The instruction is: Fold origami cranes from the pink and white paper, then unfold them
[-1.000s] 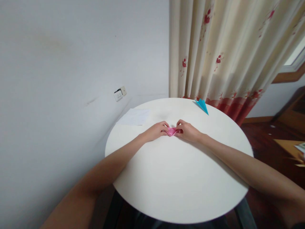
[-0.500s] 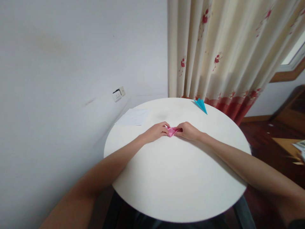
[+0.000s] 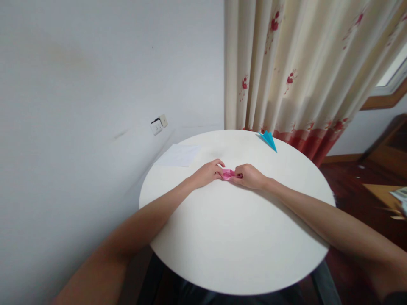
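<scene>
A small folded piece of pink paper [image 3: 228, 174] is held low over the middle of the round white table [image 3: 237, 237]. My left hand [image 3: 208, 173] pinches its left end between thumb and lower fingers, with the index finger raised off it. On the other side my right hand [image 3: 250, 176] grips the right end, thumb along the near edge and fingers curled. Parts of the paper are hidden behind the fingers of both hands.
At the table's back right edge lies a blue paper plane [image 3: 269, 141]. White paper sheets [image 3: 178, 155] rest at the back left, near a wall socket [image 3: 156, 126]. A flowered curtain [image 3: 270, 67] hangs behind the table.
The pink paper has gone from a pointed shape, tip toward me, to a flatter, wider one. My left index finger has lifted, and my right fingers have shifted their hold.
</scene>
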{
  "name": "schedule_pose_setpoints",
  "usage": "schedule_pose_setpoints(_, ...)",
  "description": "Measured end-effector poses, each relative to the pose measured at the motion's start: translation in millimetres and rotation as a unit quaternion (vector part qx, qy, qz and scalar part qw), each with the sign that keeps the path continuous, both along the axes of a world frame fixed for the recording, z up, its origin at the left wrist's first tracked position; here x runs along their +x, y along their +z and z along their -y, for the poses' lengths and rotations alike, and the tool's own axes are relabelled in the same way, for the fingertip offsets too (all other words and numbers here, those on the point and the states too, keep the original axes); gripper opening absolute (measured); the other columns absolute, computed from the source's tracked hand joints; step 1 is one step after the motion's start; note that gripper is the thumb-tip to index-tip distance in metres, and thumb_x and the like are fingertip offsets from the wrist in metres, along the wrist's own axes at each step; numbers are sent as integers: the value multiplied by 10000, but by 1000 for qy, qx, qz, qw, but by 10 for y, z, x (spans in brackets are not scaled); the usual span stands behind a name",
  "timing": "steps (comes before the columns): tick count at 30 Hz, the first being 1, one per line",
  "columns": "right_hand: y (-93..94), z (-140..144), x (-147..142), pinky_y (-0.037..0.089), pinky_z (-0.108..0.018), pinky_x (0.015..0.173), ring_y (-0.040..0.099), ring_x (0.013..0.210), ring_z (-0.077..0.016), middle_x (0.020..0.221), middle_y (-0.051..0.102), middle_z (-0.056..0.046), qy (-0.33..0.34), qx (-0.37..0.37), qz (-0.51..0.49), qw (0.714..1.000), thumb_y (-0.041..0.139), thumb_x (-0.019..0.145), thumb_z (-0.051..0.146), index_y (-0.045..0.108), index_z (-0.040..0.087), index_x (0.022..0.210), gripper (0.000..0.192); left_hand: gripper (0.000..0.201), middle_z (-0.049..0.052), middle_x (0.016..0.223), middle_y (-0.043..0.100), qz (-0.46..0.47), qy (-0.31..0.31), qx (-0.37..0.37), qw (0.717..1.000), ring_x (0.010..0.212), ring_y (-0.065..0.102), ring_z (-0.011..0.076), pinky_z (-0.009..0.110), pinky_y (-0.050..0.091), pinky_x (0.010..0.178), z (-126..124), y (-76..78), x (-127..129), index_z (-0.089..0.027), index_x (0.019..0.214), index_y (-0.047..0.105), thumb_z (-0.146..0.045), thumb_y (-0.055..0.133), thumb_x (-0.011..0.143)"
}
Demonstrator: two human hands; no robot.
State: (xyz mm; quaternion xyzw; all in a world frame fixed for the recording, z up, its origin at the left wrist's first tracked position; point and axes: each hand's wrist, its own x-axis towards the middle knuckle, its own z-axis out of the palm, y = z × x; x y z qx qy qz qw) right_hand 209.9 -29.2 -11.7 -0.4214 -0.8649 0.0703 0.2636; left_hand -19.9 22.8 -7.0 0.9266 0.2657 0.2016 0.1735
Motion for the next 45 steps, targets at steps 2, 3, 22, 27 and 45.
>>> schedule_pose_setpoints(2,8,17,-10,241,-246,518,379,487,-92,547,554,-3,7,-6,2,1000,558,849,424,626,166,624,349,117,31,1147,566,10,5,-1,1000,787,596,136,309,462,856,-10,1,-6,-217,811,730,-224,614,805)
schedule_pose_setpoints(3,14,25,-13,245,-244,524,392,492,-93,557,563,-1,12,-7,5,1000,565,845,403,631,171,644,314,123,32,1147,563,15,2,-3,1000,803,600,139,313,463,861,-14,0,-9,-221,827,732,-204,614,799)
schedule_pose_setpoints(22,159,22,85,335,-241,575,517,560,-117,677,659,-17,-35,27,-89,995,464,905,340,665,181,828,267,281,74,1122,578,194,97,-52,975,976,583,178,283,508,772,-38,99,-20,-217,1115,631,-328,543,872)
schedule_pose_setpoints(27,189,79,51,327,-228,570,509,543,-107,638,632,6,32,-24,-54,998,545,865,430,678,198,968,287,353,81,1191,536,167,51,-58,983,1060,549,198,308,504,821,39,35,38,-252,1204,589,-346,572,864)
schedule_pose_setpoints(45,57,0,88,284,-227,541,421,558,-96,629,560,14,110,-101,-12,989,583,824,394,614,155,799,242,250,63,1172,531,53,-42,-93,993,801,607,112,298,489,842,-9,-8,-41,-188,962,700,-291,735,737)
